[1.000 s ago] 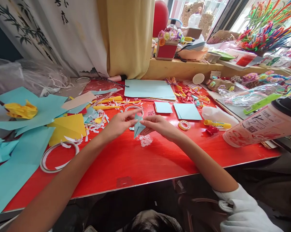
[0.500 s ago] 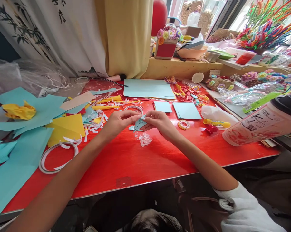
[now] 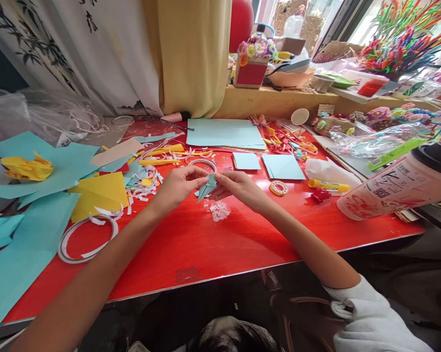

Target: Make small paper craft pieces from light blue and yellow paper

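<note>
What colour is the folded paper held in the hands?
The folded paper is light blue; the head view shows it best.

A small light-blue folded paper (image 3: 206, 187), creased into a narrow, layered, pointed form, tilts with its sharp tip toward 7 o'clock and its broader end toward 1. It is pinched between the left hand (image 3: 179, 188) at 9 o'clock and the right hand (image 3: 240, 188) at 3.

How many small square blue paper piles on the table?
2: a smaller pile beyond the right hand, a larger pile right of it. Clutter may hide others.
</note>
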